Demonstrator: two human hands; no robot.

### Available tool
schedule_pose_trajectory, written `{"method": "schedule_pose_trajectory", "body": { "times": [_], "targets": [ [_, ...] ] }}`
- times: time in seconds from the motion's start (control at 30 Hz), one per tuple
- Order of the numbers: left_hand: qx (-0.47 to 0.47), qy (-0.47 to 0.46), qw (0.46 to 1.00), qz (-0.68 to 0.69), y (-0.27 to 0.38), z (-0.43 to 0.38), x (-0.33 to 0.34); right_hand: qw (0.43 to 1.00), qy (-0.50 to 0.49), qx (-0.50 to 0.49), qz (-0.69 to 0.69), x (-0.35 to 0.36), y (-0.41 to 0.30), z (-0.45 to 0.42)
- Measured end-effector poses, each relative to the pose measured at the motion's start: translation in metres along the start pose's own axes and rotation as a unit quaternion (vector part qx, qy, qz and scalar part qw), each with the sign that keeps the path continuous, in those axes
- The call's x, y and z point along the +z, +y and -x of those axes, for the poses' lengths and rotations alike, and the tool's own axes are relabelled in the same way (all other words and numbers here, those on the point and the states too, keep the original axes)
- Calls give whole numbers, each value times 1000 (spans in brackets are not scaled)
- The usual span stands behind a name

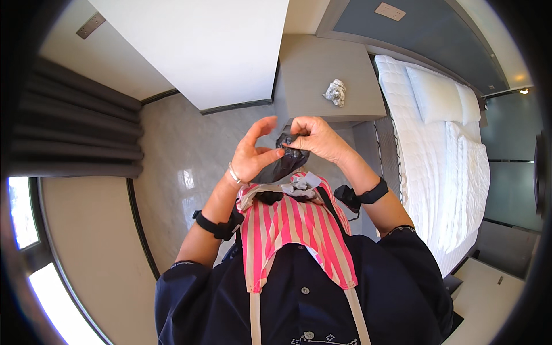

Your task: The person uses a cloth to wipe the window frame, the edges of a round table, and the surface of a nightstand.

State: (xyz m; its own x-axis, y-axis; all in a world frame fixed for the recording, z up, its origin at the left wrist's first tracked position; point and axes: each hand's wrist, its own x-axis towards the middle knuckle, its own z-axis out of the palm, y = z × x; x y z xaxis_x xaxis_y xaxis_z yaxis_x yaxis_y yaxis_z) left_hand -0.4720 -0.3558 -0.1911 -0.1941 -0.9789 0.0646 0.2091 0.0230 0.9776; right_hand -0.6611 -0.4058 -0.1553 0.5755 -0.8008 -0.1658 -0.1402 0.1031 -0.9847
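A black plastic bag (pixel 290 160) hangs gathered in front of my chest. My right hand (pixel 317 139) pinches its top edge between thumb and curled fingers. My left hand (pixel 255 152) is at the bag's left side, fingers spread and raised, the thumb tip at or against the plastic; whether it grips the bag cannot be told. Just below, a pink and cream striped apron (pixel 297 224) has an opening at its front with crumpled white paper or tissue (pixel 302 185) and something dark in it. A crumpled white and grey bundle (pixel 335 92) lies on a grey cabinet top beyond my hands.
The grey cabinet (pixel 319 60) stands ahead, beside a white wall block (pixel 207 47). To the right is a bed (pixel 444 181) with white bedding and pillows. A dark curtain (pixel 82 125) hangs at the left, near a window (pixel 21 215). Grey shiny floor (pixel 172 151) lies between.
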Motion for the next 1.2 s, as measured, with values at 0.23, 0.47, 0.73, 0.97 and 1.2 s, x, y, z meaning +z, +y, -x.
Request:
{"method": "schedule_pose_trajectory", "body": {
  "times": [0.23,0.47,0.73,0.97,1.2],
  "targets": [
    [5,7,997,74,-27,-14,-7,998,50,48,3,-3,1,1],
    [-96,59,931,346,-31,-14,-31,990,-18,83,-108,-8,6,5],
    [-88,-53,971,217,-14,3,-21,980,-28,77,-180,-10,13,0],
    [-53,-118,991,24,-16,11,-13,963,-19,61,-261,-10,8,3],
    [-19,49,970,238,-46,-4,-15,959,-2,65,-277,-3,-3,5]
  ]
}}
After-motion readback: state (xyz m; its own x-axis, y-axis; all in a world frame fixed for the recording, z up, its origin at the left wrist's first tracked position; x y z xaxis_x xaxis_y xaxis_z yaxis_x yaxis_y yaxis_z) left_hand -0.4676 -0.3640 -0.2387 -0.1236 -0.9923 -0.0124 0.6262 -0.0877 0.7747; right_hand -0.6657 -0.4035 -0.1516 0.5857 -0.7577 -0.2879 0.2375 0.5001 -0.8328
